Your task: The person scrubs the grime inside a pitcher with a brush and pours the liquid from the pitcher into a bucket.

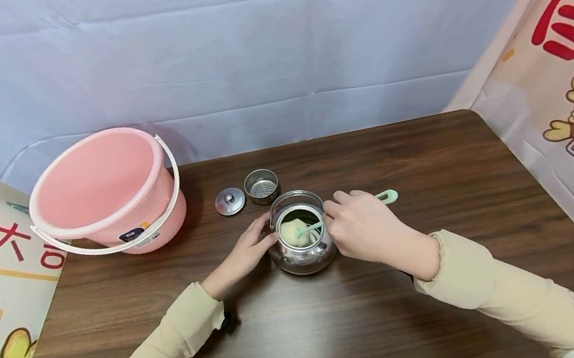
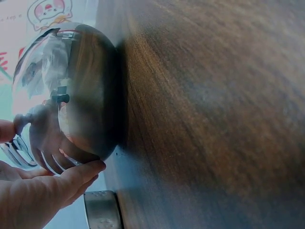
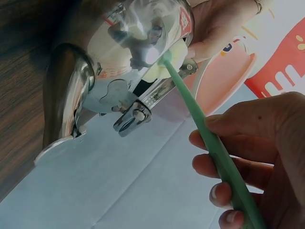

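Observation:
A shiny metal teapot (image 1: 304, 258) with a raised loop handle stands on the wooden table with its mouth uncovered. My left hand (image 1: 245, 253) holds its left side, thumb near the rim and fingers along the body, as the left wrist view shows. My right hand (image 3: 257, 148) grips the green handle of a sponge brush (image 3: 200, 119), thumb on one side and fingers curled on the other. The pale sponge head (image 1: 295, 233) sits in the teapot's mouth, tilted; its lower part is hidden. The spout (image 3: 66, 95) shows in the right wrist view.
Behind the teapot lie a round metal lid (image 1: 230, 201) with a knob and a perforated metal strainer (image 1: 261, 186). A pink bucket (image 1: 105, 183) with a white handle stands at the back left of the brown table (image 1: 306, 332). Cloth backdrops surround the table.

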Demonstrator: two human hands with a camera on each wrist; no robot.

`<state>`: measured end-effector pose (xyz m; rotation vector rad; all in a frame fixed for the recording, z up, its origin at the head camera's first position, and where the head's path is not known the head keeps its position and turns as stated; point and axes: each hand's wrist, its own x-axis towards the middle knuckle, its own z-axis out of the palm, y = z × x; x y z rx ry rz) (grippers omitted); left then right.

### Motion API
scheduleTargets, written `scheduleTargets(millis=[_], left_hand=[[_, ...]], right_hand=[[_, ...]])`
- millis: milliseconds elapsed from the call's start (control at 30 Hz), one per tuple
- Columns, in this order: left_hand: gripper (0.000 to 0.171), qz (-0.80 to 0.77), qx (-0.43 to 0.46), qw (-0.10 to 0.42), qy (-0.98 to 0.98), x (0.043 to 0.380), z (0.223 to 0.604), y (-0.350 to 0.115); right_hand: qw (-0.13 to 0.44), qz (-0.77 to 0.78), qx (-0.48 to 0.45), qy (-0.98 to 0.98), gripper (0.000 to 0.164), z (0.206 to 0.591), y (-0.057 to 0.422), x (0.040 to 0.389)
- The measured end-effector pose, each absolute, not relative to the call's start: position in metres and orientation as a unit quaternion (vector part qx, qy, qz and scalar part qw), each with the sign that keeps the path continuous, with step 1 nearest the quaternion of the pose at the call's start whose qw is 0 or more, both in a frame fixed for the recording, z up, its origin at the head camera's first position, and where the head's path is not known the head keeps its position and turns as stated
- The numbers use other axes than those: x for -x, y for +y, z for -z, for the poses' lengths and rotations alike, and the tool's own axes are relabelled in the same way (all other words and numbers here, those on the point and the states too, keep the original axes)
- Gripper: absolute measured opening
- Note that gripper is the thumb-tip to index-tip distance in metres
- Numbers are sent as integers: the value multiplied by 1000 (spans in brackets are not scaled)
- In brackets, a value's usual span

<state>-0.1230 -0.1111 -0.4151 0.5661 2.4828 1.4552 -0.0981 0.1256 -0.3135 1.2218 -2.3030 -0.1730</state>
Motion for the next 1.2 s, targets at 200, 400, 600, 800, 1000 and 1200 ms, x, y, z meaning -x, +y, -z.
scheduleTargets(millis=[200, 400, 600, 800, 1000, 1200], left_hand=[[48, -494, -195, 105, 841, 124, 416, -111], [49, -498, -195, 108, 838, 124, 416, -110], [49, -496, -194, 111, 839, 124, 417, -111], [50, -496, -188, 118, 839, 124, 416, -111], [49, -493, -190, 117, 841, 123, 414, -111], [48, -496, -192, 115, 839, 123, 415, -111]], right_hand=[[262, 61, -456, -848, 9, 315, 129, 104], [271, 54, -460, -844, 2, 319, 134, 109], [269, 62, -456, -846, 3, 319, 138, 112], [265, 68, -448, -851, 3, 318, 141, 112], [269, 66, -444, -852, 3, 318, 143, 111], [270, 64, -439, -854, 5, 318, 146, 110]])
